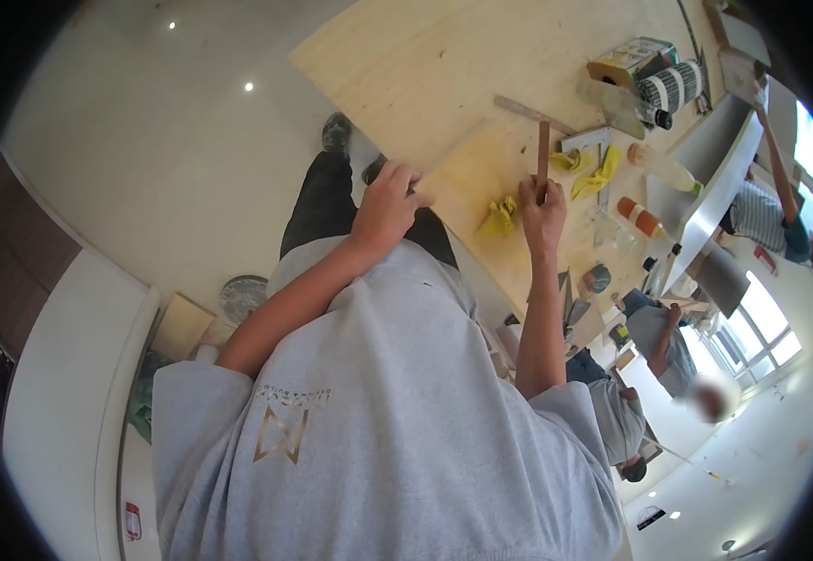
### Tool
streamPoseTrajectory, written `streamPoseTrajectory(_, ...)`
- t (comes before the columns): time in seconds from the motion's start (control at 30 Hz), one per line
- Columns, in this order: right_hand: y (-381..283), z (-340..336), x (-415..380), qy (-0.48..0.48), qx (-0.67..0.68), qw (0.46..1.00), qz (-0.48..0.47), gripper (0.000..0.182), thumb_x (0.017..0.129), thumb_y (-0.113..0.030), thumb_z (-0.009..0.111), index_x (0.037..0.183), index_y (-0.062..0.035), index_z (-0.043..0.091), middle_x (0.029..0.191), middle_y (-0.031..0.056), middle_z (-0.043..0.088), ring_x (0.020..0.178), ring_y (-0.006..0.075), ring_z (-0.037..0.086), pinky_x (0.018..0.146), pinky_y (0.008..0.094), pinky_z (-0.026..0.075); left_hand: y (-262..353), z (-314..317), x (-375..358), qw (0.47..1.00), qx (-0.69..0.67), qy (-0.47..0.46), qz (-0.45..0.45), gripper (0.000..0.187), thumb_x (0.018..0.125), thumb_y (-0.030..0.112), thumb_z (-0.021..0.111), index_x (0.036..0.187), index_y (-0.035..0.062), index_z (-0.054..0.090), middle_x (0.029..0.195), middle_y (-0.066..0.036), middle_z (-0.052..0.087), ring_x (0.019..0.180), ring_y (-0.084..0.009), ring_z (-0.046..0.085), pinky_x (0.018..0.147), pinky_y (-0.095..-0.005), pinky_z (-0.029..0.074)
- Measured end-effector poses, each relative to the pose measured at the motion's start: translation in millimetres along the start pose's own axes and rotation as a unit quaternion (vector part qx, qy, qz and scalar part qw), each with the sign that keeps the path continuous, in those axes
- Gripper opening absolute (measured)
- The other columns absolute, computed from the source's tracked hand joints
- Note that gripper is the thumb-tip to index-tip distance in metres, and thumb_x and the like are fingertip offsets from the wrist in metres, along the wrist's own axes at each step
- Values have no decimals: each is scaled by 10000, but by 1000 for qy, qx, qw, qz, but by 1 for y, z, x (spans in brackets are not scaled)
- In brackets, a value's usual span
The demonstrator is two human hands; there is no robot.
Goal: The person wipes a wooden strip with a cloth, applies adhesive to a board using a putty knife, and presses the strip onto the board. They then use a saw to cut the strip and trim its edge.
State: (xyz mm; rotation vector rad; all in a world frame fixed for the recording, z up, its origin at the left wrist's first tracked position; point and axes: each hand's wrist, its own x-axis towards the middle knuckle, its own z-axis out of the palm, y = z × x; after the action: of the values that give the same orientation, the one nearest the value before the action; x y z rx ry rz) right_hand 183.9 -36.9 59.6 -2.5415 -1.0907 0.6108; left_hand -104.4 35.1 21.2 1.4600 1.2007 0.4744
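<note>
My right hand is closed around the lower end of a narrow, flat brown strip, which points away from me over the wooden worktable. My left hand is at the table's near left edge. Its fingers curl toward the thumb around something dark that I cannot make out. A crumpled yellow cloth lies just left of my right hand. Beyond that hand are more yellow cloths and a metal square. A long thin strip lies flat on the board behind the brown one.
Bottles, a cardboard box and a dark striped roll stand on the table's right side. An orange-labelled bottle is nearer. Several people, including one in a grey shirt, are at the right. Bare floor stretches left.
</note>
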Motion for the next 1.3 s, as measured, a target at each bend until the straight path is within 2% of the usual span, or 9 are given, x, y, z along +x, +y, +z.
streamPoseTrajectory(0.1,-3,-5,7,-27,-47,998,-23,268,974,-228,811,1095,7,762,929,123,646,792,294,615,768,426,507,1,0,0,999,-34,-13,-36,346,899,133,866,1139,-26,673,1140,-195,676,972,-417,703,868,-485,569)
streamPoseTrajectory(0.2,-9,-4,11,-41,-64,996,-41,251,969,-203,814,1106,-1,757,943,123,649,800,291,619,767,422,507,6,-3,2,994,-72,27,-73,319,894,51,896,1133,-38,705,1034,-132,700,847,-222,722,770,-358,599)
streamPoseTrajectory(0.4,-50,-14,27,-97,-93,987,-87,235,1048,-221,765,1148,-10,743,976,97,669,813,262,634,784,412,523,15,-13,7,978,-120,52,-165,338,905,55,900,1180,-42,727,1056,-99,745,860,-156,729,768,-322,604)
streamPoseTrajectory(0.53,-100,-25,59,-148,411,894,105,245,1145,-260,668,1170,-32,753,948,24,685,811,133,617,758,340,516,14,-29,10,976,-115,-4,-187,436,896,86,921,1266,-36,727,1120,-94,764,912,-141,739,820,-314,619)
streamPoseTrajectory(0.6,-150,-14,71,-125,540,827,89,278,1171,-278,634,1198,-28,755,931,-4,688,802,68,594,730,295,500,8,-30,9,978,-122,-14,-169,509,887,101,932,1330,-27,717,1170,-103,763,971,-153,745,874,-315,629)
streamPoseTrajectory(0.73,-158,33,80,-222,548,801,94,315,1119,-254,726,1222,43,749,951,22,725,802,84,632,706,258,498,28,-32,7,981,-142,71,-109,631,889,104,930,1451,-9,665,1289,-125,738,1126,-185,733,980,-336,625)
streamPoseTrajectory(0.9,-172,61,50,-292,377,876,75,252,1076,-144,719,1190,81,715,936,90,736,664,122,640,615,278,513,43,-36,13,979,-129,144,-67,573,913,102,907,1444,27,707,1302,-127,767,1135,-195,748,980,-338,619)
streamPoseTrajectory(1.1,-170,54,45,-276,325,904,38,319,1028,-116,747,1217,130,671,879,128,743,669,146,693,594,286,541,28,-26,11,978,-117,128,-112,228,986,91,828,1193,-6,830,1081,-143,838,965,-201,784,894,-325,604)
streamPoseTrajectory(1.3,-153,34,90,-241,206,948,13,476,998,-305,823,1175,124,720,846,125,766,663,148,696,585,305,537,21,-34,16,982,-106,49,-148,239,1014,101,803,1232,8,827,1088,-136,841,957,-151,762,872,-299,578)
